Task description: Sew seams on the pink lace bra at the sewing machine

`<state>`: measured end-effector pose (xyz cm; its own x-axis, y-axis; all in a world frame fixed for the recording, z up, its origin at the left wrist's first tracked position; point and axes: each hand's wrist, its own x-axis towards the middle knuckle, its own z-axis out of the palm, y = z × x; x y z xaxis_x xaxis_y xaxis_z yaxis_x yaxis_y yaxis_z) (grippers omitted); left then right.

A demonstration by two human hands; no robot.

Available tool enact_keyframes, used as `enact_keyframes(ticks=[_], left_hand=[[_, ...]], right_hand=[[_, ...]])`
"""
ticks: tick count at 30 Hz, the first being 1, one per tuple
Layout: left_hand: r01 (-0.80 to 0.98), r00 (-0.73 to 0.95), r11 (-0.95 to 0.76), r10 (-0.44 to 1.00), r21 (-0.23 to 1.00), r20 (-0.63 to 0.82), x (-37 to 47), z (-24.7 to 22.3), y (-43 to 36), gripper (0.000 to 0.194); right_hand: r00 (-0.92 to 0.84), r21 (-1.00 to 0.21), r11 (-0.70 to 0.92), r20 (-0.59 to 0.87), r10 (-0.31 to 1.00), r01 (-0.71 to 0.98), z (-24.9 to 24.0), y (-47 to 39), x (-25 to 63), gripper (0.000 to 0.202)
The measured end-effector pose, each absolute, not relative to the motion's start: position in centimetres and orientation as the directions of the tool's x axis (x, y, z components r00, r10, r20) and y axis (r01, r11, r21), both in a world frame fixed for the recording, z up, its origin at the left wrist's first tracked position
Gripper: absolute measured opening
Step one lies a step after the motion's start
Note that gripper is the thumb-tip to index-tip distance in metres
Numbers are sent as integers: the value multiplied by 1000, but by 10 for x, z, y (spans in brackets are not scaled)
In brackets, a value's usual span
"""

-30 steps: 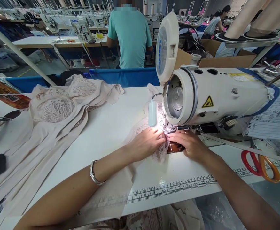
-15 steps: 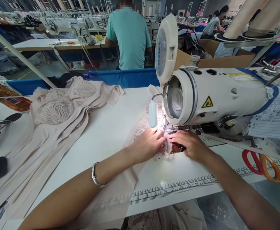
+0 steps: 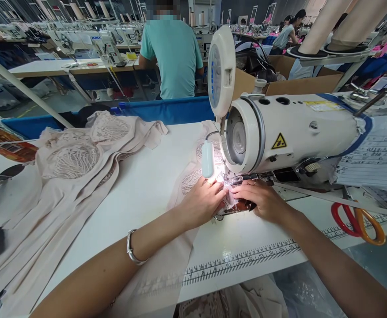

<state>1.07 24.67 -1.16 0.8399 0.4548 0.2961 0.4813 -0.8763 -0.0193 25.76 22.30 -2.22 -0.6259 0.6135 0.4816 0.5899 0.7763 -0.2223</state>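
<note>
Left hand (image 3: 202,199): fingers flat, pressing the lace piece (image 3: 193,180) onto the table (image 3: 153,176), not clenched around it. Right hand (image 3: 263,198): fingertips pinching the same lace just beside the left. Lace lies between both hands, under the sewing machine (image 3: 289,132) needle area. Scissors (image 3: 359,221) well right of the right hand.

Glossy enamelled sewing machine (image 3: 299,128), matt lace cloth (image 3: 193,179).

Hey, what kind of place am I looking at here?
Most likely a garment factory floor: a sewing machine in front, rows of more machines behind, and a stack of beige lace garments on the table.
</note>
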Motion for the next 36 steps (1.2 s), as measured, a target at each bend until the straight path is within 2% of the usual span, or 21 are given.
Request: enact_keyframes(ticks=[4, 7, 11, 15, 21, 29, 32, 36], left_hand=[[418, 872, -905, 373, -84, 318, 15, -15, 242, 24], [314, 919, -948, 292, -45, 267, 18, -17, 241, 27], [364, 906, -931, 357, 15, 227, 16, -17, 242, 34], [389, 889, -919, 393, 65, 237, 13, -18, 245, 43], [392, 865, -916, 398, 83, 306, 11, -24, 253, 43], [431, 847, -889, 458, 155, 269, 5, -25, 269, 47], [450, 832, -873, 486, 189, 268, 1, -24, 273, 49], [465, 822, -856, 512, 226, 248, -2, -18, 276, 48]], right_hand=[[-608, -253, 765, 483, 630, 592, -24, 223, 259, 49], [-605, -254, 763, 485, 632, 594, -24, 224, 259, 53], [-615, -258, 758, 459, 641, 599, -19, 224, 257, 60], [-593, -281, 747, 469, 655, 602, -15, 220, 255, 47], [-581, -279, 728, 456, 674, 626, -19, 222, 257, 54], [-552, -313, 682, 413, 724, 660, -26, 224, 258, 59], [-523, -328, 673, 441, 729, 663, -33, 225, 258, 58], [-538, -309, 679, 433, 724, 666, -32, 225, 259, 57]])
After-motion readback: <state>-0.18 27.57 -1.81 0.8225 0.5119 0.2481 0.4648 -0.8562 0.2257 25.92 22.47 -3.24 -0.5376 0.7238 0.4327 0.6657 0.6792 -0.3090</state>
